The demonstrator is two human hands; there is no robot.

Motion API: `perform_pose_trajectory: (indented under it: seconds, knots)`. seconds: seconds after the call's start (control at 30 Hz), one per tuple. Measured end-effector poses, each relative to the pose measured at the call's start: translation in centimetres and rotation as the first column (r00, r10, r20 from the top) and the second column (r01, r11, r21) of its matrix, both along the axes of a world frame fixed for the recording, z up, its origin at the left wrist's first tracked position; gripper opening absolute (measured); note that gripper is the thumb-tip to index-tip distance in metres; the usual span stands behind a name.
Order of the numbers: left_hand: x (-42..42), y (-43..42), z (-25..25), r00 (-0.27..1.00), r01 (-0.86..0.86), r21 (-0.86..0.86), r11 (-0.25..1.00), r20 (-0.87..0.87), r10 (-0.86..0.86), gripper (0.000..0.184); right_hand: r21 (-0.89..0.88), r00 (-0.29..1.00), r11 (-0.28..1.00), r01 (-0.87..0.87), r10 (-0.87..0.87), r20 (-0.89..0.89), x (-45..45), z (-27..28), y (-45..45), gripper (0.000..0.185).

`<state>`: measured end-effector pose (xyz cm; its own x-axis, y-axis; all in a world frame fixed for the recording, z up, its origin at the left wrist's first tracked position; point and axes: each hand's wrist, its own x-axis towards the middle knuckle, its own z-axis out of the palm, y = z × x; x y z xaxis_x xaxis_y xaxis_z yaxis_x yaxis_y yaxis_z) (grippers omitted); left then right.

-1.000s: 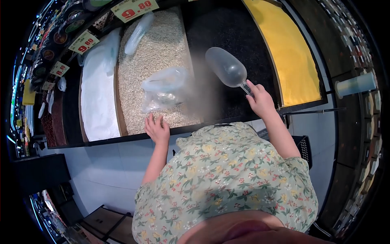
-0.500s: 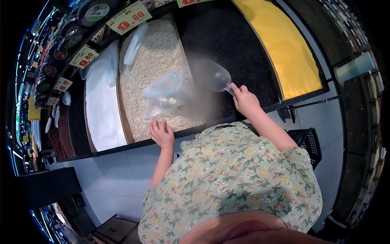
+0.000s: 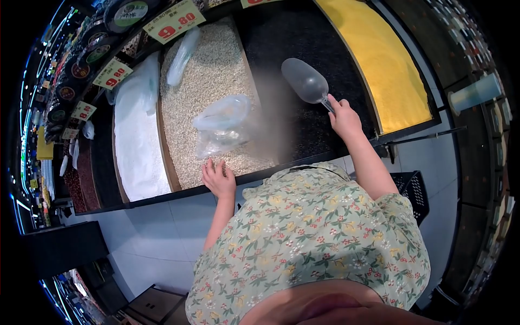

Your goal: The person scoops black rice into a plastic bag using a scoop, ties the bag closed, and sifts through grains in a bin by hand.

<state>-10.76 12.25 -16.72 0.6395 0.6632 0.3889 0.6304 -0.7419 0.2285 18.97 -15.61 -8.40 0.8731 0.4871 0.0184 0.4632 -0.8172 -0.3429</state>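
Observation:
My right hand [image 3: 346,120] grips the handle of a clear plastic scoop [image 3: 306,81], held above the black grain [image 3: 330,59]. No contents can be made out in its bowl. Fingers apart, my left hand [image 3: 219,180] rests at the front edge of the pale grain [image 3: 203,65]. It lies just below a clear plastic bag [image 3: 219,142] on that grain; whether the fingertips touch the bag is hard to tell. A hazy grey smudge between the two grains hides part of the divider and the bag's right side.
White grain [image 3: 142,162] fills the bin to the left, yellow grain [image 3: 392,81] the one to the right. More plastic bags [image 3: 183,57] lie farther back. Price signs [image 3: 174,21] line the rear edge. A black basket [image 3: 413,195] stands low at my right.
My right hand has moved to the right with the scoop, which now lies farther over the black grain. My left hand has barely shifted beside the bag.

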Motion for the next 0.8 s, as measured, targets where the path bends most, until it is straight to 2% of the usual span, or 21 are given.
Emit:
perform_pose_trajectory:
  seconds: [0.2, 0.27, 0.33, 0.4, 0.53, 0.63, 0.8]
  knots:
    - [-0.1, 0.1, -0.2, 1.0, 0.002, -0.007, 1.0, 0.002, -0.002, 0.025, 0.09, 0.996, 0.994, 0.062, -0.056, -0.068, 1.6, -0.5, -1.1, 0.054]
    - [-0.1, 0.1, -0.2, 1.0, 0.007, -0.014, 1.0, 0.008, -0.007, 0.025, 0.277, 0.99, 0.958, 0.079, -0.043, -0.131, 2.2, -0.9, -1.7, 0.052]
    - [-0.1, 0.1, -0.3, 1.0, 0.008, -0.012, 1.0, 0.011, -0.008, 0.025, 0.335, 0.989, 0.936, 0.104, -0.06, -0.138, 2.4, -1.0, -1.9, 0.052]
    - [-0.2, 0.1, -0.3, 1.0, 0.01, -0.011, 1.0, 0.014, -0.009, 0.025, 0.402, 0.942, 0.89, 0.217, -0.083, -0.324, 2.7, -1.2, -2.3, 0.052]
    - [-0.2, -0.1, 0.0, 1.0, -0.008, -0.013, 1.0, -0.013, 0.008, 0.026, 0.406, 0.953, 0.894, 0.189, -0.067, -0.296, 2.1, -0.6, -2.7, 0.052]
    - [0.0, -0.1, 0.1, 1.0, -0.016, -0.012, 1.0, 0.0, 0.016, 0.026, 0.365, 0.994, 0.929, 0.054, -0.015, -0.108, 0.8, 1.0, -2.0, 0.052]
    - [-0.1, -0.2, 0.1, 1.0, -0.027, -0.016, 1.0, 0.005, 0.027, 0.025, 0.224, 0.99, 0.97, -0.096, 0.116, -0.078, -0.8, 2.1, 0.8, 0.051]
